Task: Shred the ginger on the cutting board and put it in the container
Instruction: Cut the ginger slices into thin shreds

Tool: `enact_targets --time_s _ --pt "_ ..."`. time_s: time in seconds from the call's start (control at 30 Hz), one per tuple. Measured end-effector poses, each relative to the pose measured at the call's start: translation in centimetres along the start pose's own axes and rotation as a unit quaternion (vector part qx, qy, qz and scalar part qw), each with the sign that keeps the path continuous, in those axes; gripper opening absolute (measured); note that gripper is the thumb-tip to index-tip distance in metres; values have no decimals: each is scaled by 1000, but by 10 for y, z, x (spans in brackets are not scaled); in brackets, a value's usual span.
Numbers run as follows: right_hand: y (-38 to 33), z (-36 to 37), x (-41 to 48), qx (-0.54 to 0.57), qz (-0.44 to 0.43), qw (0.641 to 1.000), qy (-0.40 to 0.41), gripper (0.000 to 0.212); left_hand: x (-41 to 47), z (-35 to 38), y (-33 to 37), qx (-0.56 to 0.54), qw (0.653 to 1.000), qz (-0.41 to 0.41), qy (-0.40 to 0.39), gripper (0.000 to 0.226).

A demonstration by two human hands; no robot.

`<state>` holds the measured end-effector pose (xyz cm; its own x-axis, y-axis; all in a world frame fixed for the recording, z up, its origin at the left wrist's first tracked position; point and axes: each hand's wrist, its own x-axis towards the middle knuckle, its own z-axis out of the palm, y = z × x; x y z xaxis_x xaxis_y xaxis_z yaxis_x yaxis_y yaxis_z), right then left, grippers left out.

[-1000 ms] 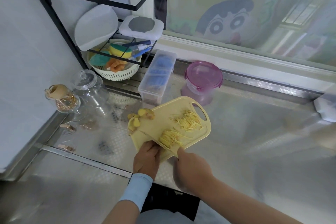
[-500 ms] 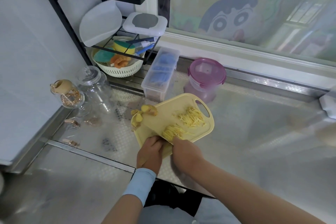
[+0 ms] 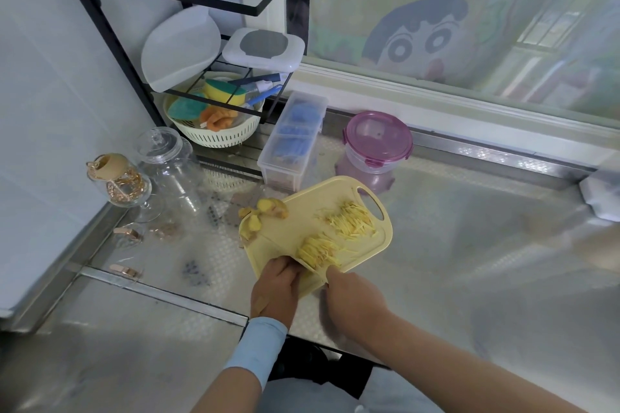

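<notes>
The yellow cutting board (image 3: 302, 221) lies on the steel table (image 3: 469, 261) at frame centre. Two piles of shredded ginger (image 3: 350, 220) sit on its right half, and ginger chunks (image 3: 268, 206) lie at its upper-left corner. The left hand (image 3: 275, 292) curls its fingers against the nearer pile; I cannot tell whether its grip pinches anything. The right hand (image 3: 352, 298) has its grip closed round a pale knife (image 3: 315, 273) beside that pile. The purple-lidded container (image 3: 377, 141) stands above the board, lid on.
</notes>
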<state>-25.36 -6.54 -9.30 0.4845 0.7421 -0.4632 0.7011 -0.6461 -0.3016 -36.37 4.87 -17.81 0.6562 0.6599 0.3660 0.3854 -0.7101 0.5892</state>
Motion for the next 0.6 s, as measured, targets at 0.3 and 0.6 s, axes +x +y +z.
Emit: enact_targets --time_s 0.3,0.6 --pt "-10 -7 15 -23 0 1000 -15 13 -2 0 1 -2 1000 -14 -25 29" --pt "2 1 -13 -4 -23 999 22 9 -3 -1 2 13 1000 -17 -20 31"
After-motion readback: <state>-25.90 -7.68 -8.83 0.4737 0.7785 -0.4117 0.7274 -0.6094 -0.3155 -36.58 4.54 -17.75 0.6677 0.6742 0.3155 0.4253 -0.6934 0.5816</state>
